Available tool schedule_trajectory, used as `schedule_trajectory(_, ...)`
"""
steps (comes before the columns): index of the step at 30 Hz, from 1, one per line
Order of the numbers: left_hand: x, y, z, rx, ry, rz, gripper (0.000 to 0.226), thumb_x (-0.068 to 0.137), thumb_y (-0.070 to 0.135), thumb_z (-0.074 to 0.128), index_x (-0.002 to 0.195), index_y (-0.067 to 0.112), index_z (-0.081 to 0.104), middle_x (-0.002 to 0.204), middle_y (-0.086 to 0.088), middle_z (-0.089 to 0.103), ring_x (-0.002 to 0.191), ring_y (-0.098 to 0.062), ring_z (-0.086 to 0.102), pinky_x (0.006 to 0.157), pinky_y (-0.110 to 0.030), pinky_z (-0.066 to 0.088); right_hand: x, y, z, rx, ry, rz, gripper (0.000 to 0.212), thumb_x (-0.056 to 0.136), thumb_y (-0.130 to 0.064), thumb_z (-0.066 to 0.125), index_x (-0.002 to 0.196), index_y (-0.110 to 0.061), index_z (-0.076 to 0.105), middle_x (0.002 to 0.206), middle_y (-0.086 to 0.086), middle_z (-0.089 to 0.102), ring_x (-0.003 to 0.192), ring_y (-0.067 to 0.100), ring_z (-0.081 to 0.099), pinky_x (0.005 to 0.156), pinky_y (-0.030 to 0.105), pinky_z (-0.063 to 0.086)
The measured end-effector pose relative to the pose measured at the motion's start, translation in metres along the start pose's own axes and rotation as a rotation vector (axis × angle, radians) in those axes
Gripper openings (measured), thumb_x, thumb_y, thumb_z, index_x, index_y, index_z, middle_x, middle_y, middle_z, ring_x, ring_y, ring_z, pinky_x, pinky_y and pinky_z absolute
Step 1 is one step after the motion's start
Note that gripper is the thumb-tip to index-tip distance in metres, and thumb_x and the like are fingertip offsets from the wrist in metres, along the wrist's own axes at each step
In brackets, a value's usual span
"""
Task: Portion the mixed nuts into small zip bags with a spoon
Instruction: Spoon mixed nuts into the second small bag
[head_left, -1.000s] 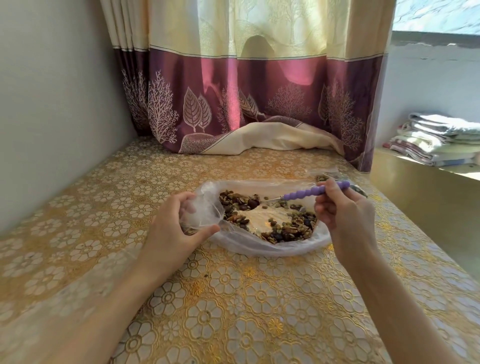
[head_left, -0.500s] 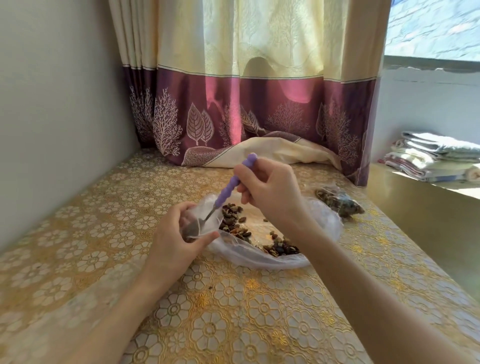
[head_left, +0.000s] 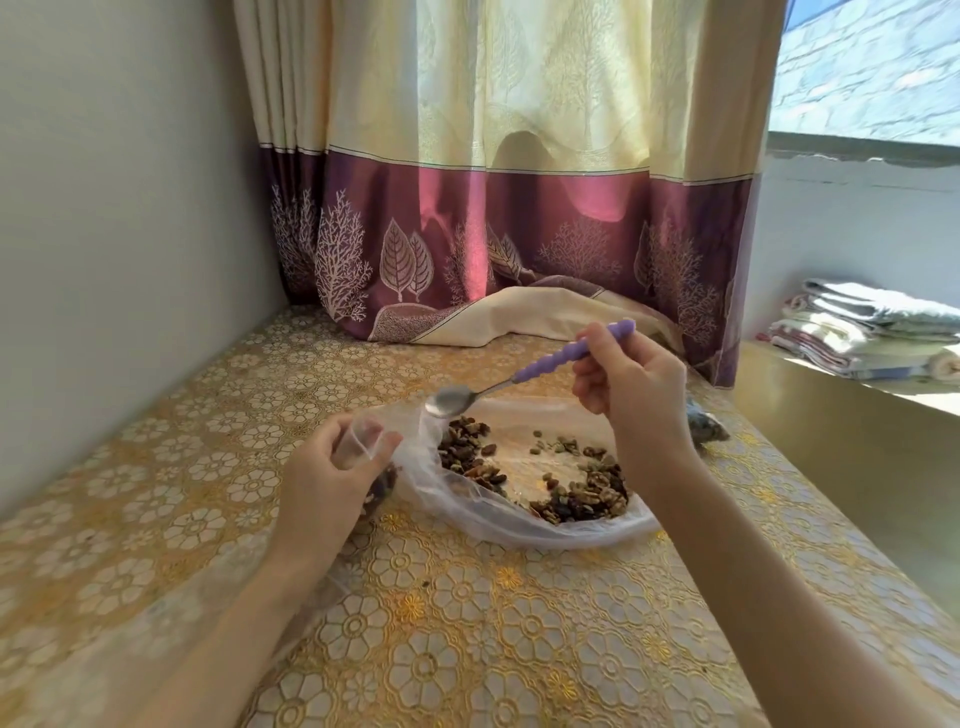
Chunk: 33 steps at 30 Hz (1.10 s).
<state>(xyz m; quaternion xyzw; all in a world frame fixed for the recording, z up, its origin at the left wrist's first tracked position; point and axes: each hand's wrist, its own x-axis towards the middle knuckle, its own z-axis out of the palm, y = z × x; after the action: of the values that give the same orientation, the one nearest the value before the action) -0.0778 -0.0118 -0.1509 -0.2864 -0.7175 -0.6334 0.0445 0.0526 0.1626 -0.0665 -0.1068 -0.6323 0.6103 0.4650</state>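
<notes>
Nuts, spoon and zip bag on gold-patterned table

Wall, plain grey, fills the upper left of the frame. Table (head_left: 467, 649), covered in gold floral cloth, spans the lower frame. Left hand (head_left: 327, 483), left of centre, fingers and thumb curled around the mouth of a small zip bag (head_left: 371, 457), pinching it open; dark nuts show through the bag below the thumb. Large clear plastic bag (head_left: 498, 525), centre, lies spread open on the table, touching the small bag. Mixed nuts (head_left: 587, 493) lie inside it in two heaps, one at its left side, one at its lower right. Spoon (head_left: 519, 382), purple ribbed handle, metal bowl, held tilted above the left heap; bowl appears empty. Right hand (head_left: 634, 395), right of centre, fingers clamped on the handle's far end. Curtain (head_left: 519, 208), cream over maroon, hangs along the upper centre. Folded towels (head_left: 872, 332) sit stacked at the right edge.
</notes>
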Motion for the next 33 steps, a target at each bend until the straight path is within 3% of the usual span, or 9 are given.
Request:
schedule_trajectory(5,0.005,0.007,-0.008,-0.209,0.197,-0.148,0.007,0.063,0.05,0.069,0.068,0.045,0.066,0.068,0.014,0.069,0.059,-0.013,0.068,0.049,-0.029,0.055,-0.001,0.026,-0.035,-0.179,0.112,0.058,0.026,0.096,-0.013,0.051,0.071,-0.01,0.058,0.049,-0.007,0.06,0.047,0.005,0.048,0.045,0.015,0.039)
schedule_trajectory(8,0.008,0.01,-0.016,-0.312,0.282,-0.189,0.011,0.064,0.051,0.072,0.072,0.045,0.067,0.076,0.004,0.072,0.075,-0.025,0.07,0.065,-0.048,0.056,-0.002,0.041,-0.051,-0.306,0.14,0.073,0.026,0.095,-0.016,0.054,0.07,-0.013,0.059,0.058,0.0,0.061,0.053,0.013,0.052,0.058,0.03,0.044)
schedule_trajectory(10,0.006,0.016,-0.016,-0.294,0.272,-0.147,0.006,0.066,0.049,0.07,0.07,0.048,0.067,0.076,0.007,0.071,0.074,-0.025,0.07,0.061,-0.047,0.056,-0.003,0.047,-0.056,-0.349,0.135,0.082,0.025,0.095,-0.018,0.055,0.07,-0.014,0.06,0.06,0.0,0.061,0.055,0.014,0.052,0.065,0.038,0.045)
schedule_trajectory(14,-0.004,0.02,-0.005,-0.233,0.116,-0.05,0.015,0.064,0.048,0.066,0.076,0.038,0.066,0.073,0.003,0.071,0.052,-0.018,0.067,0.039,-0.027,0.051,-0.008,0.057,-0.054,-0.413,0.112,0.119,0.025,0.095,-0.02,0.055,0.071,-0.015,0.063,0.059,0.0,0.062,0.055,0.015,0.054,0.065,0.042,0.047)
schedule_trajectory(16,-0.006,0.015,0.0,-0.127,-0.012,0.021,0.032,0.063,0.05,0.065,0.087,0.029,0.062,0.077,-0.002,0.07,0.058,-0.017,0.068,0.046,-0.02,0.052,-0.012,0.062,-0.052,-0.399,0.11,0.129,0.026,0.095,-0.02,0.055,0.072,-0.013,0.064,0.059,-0.002,0.064,0.055,0.014,0.056,0.065,0.042,0.048)
schedule_trajectory(20,0.003,0.003,-0.002,0.151,-0.289,0.044,0.068,0.052,0.06,0.069,0.112,0.038,0.046,0.105,0.019,0.054,0.089,-0.004,0.059,0.066,-0.016,0.05,-0.017,0.063,-0.048,-0.29,0.13,0.118,0.026,0.095,-0.014,0.053,0.072,-0.006,0.063,0.05,-0.008,0.064,0.045,0.002,0.056,0.047,0.017,0.044)
schedule_trajectory(26,0.011,-0.005,-0.021,0.213,-0.622,-0.036,0.069,0.044,0.072,0.074,0.105,0.059,0.044,0.115,0.019,0.051,0.103,0.0,0.054,0.079,-0.013,0.044,-0.022,0.062,-0.048,-0.254,0.113,0.115,0.025,0.095,-0.014,0.054,0.074,-0.005,0.062,0.065,0.006,0.071,0.047,0.008,0.057,0.043,0.02,0.042)
schedule_trajectory(29,0.013,-0.005,-0.028,0.364,-0.744,-0.075,0.073,0.044,0.075,0.072,0.106,0.062,0.037,0.115,0.03,0.042,0.098,0.013,0.048,0.072,-0.005,0.037,-0.022,0.062,-0.047,-0.257,0.088,0.107,0.024,0.096,-0.013,0.053,0.074,-0.006,0.061,0.067,0.007,0.072,0.049,0.009,0.057,0.044,0.02,0.043)
schedule_trajectory(33,0.012,-0.009,-0.027,0.544,-0.742,-0.026,0.083,0.047,0.068,0.072,0.117,0.053,0.028,0.116,0.031,0.035,0.103,0.015,0.038,0.079,-0.007,0.033,-0.028,0.064,-0.041,-0.269,0.049,0.1,0.023,0.096,-0.009,0.051,0.074,-0.008,0.059,0.062,-0.002,0.071,0.049,0.009,0.058,0.042,0.017,0.043)
